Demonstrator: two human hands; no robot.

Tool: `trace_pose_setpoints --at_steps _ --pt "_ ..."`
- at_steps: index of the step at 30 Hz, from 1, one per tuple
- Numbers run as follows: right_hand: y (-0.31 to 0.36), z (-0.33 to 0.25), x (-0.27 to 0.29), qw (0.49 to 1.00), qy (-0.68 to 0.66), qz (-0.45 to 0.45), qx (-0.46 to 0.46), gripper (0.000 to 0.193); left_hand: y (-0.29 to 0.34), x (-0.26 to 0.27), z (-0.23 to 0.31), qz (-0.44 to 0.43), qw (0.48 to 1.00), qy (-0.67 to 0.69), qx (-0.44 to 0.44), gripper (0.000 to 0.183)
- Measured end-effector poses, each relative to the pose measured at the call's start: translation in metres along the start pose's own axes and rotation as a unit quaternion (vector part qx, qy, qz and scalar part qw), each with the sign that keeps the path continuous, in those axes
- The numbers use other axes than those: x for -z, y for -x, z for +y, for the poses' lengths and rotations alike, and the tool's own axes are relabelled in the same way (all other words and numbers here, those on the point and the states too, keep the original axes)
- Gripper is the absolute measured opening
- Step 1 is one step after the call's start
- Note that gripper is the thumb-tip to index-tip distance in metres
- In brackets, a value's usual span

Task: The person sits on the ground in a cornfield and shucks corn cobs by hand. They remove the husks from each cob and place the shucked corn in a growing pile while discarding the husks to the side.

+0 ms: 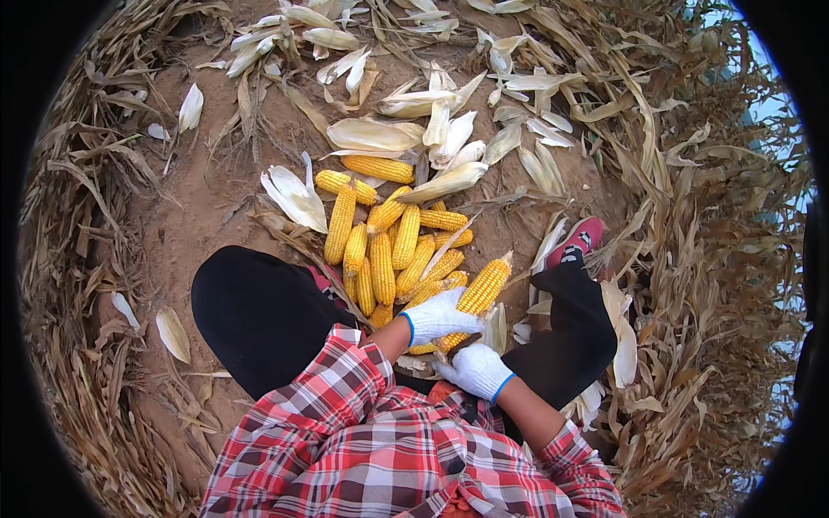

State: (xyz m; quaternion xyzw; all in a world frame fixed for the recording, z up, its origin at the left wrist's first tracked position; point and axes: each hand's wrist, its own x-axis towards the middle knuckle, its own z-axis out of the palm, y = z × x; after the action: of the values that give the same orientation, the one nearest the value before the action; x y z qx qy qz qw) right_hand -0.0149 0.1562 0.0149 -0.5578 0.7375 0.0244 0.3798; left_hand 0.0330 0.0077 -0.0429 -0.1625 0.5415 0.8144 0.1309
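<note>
A bare yellow ear of corn (pixel 485 287) slants up and to the right between my hands, its tip pointing away from me. White-gloved, my left hand (pixel 443 317) is closed round the ear's lower part. My right hand (pixel 477 369), gloved the same way, is closed at the base of the ear, where a dark brown bit of stalk or husk shows; its fingertips are partly hidden. Just beyond my left hand lies a heap of husked corn ears (pixel 382 268) on the soil, several of them stacked across one another.
Pale loose husks (pixel 376 135) lie beyond the heap. Dry corn stalks and leaves bank up on the left (pixel 73 285) and right (pixel 691 285). My bent legs in black trousers (pixel 250 311) flank the heap; a pink shoe (pixel 583 237) shows at right. Brown soil (pixel 186 233) lies left.
</note>
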Motion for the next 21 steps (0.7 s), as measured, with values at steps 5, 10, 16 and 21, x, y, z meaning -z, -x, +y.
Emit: trace_pose_setpoints --at_steps 5,10,16,21 --pt "-0.006 -0.006 0.008 0.998 0.044 -0.029 0.038 0.054 -0.007 0.005 -0.015 -0.006 0.993 -0.116 0.017 0.054" --pt "-0.007 0.001 0.011 0.995 0.081 0.002 0.056 0.054 0.008 -0.001 0.012 0.085 0.986 -0.138 0.043 0.048" --pt "-0.017 0.007 0.033 0.987 -0.132 0.074 -0.054 0.056 -0.008 0.01 -0.008 0.197 0.891 0.408 0.001 0.035" --pt "-0.035 -0.023 0.013 0.88 -0.459 0.119 -0.007 0.029 -0.008 0.039 0.003 0.239 0.732 0.638 -0.007 0.017"
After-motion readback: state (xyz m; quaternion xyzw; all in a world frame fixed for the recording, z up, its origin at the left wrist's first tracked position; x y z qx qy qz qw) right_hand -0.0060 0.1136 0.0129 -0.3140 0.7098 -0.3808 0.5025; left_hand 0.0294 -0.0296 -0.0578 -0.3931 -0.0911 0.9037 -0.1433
